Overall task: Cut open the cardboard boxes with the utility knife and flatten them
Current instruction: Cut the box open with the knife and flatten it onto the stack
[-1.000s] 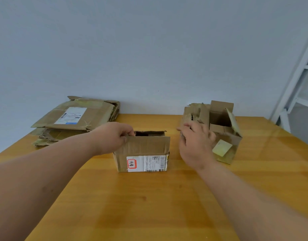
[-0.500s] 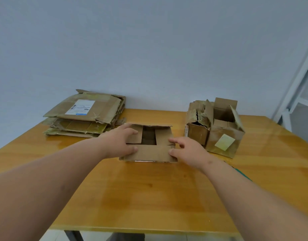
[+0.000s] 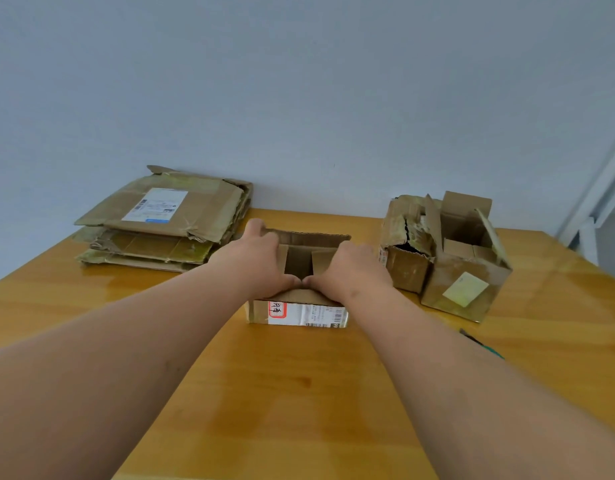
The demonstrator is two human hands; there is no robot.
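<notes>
A small open cardboard box (image 3: 301, 313) with a white shipping label stands in the middle of the table. My left hand (image 3: 256, 261) lies on its left top edge, fingers reaching the far left corner. My right hand (image 3: 347, 271) presses on its right top; both thumbs meet on the near flap. Two more open, torn boxes stand to the right: a smaller one (image 3: 405, 268) and a taller one (image 3: 467, 271) with a pale sticker. A dark-and-green tool, possibly the knife (image 3: 481, 342), peeks out beyond my right forearm.
A stack of flattened boxes (image 3: 164, 223) lies at the back left of the wooden table (image 3: 292, 393), against the grey wall. A white metal frame (image 3: 597, 199) stands at the far right.
My hands have moved together over the middle box until the thumbs touch. The label side shows again in front. The view has shifted a little.
</notes>
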